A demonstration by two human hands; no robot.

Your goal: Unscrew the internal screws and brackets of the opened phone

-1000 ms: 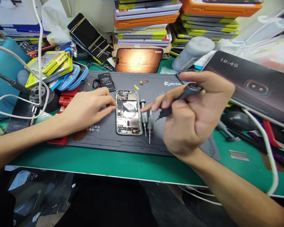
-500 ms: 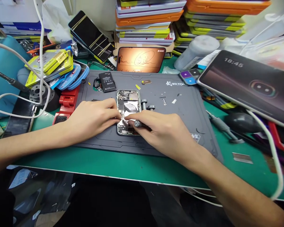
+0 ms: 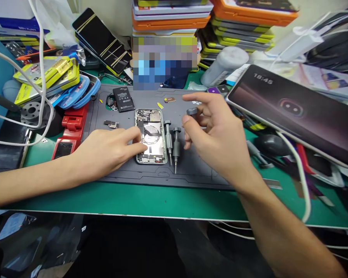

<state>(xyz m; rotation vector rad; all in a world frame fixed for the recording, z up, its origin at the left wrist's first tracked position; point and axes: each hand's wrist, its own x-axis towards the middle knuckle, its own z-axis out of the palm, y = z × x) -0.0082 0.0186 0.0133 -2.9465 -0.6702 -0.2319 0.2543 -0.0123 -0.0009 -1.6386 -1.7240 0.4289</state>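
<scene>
An opened phone (image 3: 152, 148), its back shell showing inner parts and a round coil, lies on the dark grey mat (image 3: 150, 177). My left hand (image 3: 110, 150) holds its left edge, with the thumb and forefinger reaching over the frame; its other fingers are hidden. Right of the phone and above the mat, my right hand (image 3: 217, 135) grips a screwdriver (image 3: 191, 111) with the forefinger stretched out. Only the driver's round dark cap shows clearly. Two more screwdrivers, a left one (image 3: 168, 139) and a right one (image 3: 176, 148), lie close beside the phone, tips toward me.
A black battery (image 3: 123, 99) and a small metal-and-black part (image 3: 111, 124) lie on the mat. Behind are a partly pixelated screen (image 3: 165, 63), stacked cases (image 3: 171, 22) and a bottle (image 3: 226, 65). A large display (image 3: 292, 108) stands right; a red holder (image 3: 74, 122) sits left.
My right hand has lifted off the phone and moved right and up with the screwdriver. My left hand stays at the phone's edge. The two lying screwdrivers now show fully.
</scene>
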